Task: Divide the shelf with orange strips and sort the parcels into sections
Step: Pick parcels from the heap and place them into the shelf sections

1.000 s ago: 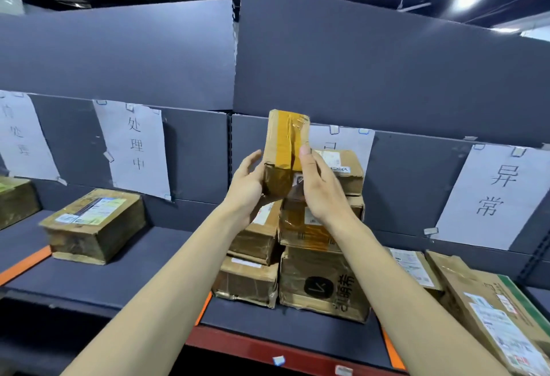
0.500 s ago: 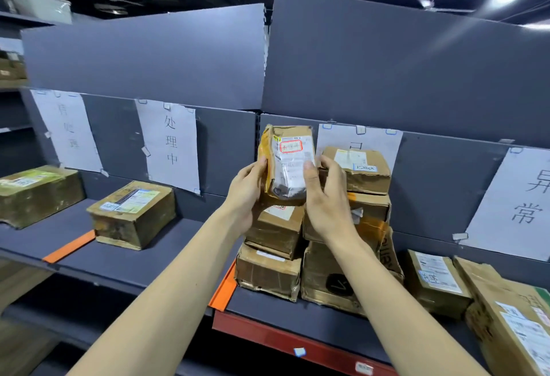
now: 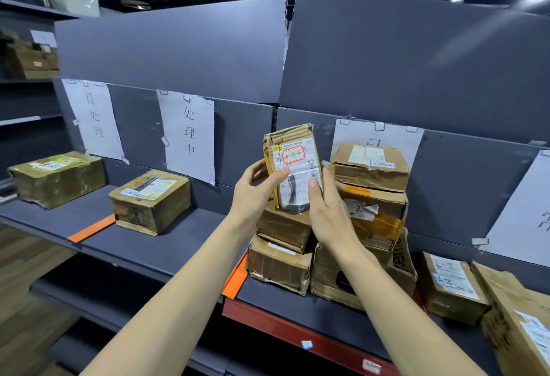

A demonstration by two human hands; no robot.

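1. We hold one parcel [image 3: 293, 168] upright in front of the stack [image 3: 351, 226], label facing us; left hand [image 3: 253, 194] and right hand [image 3: 326, 212] both grip its sides, thumbs on the label.
2. Step looks like label check; strips [image 3: 92, 228] already lie on the shelf [image 3: 166, 244].
3. Next: match the red-boxed mark to a sign [image 3: 189, 134], then place the parcel in that section.
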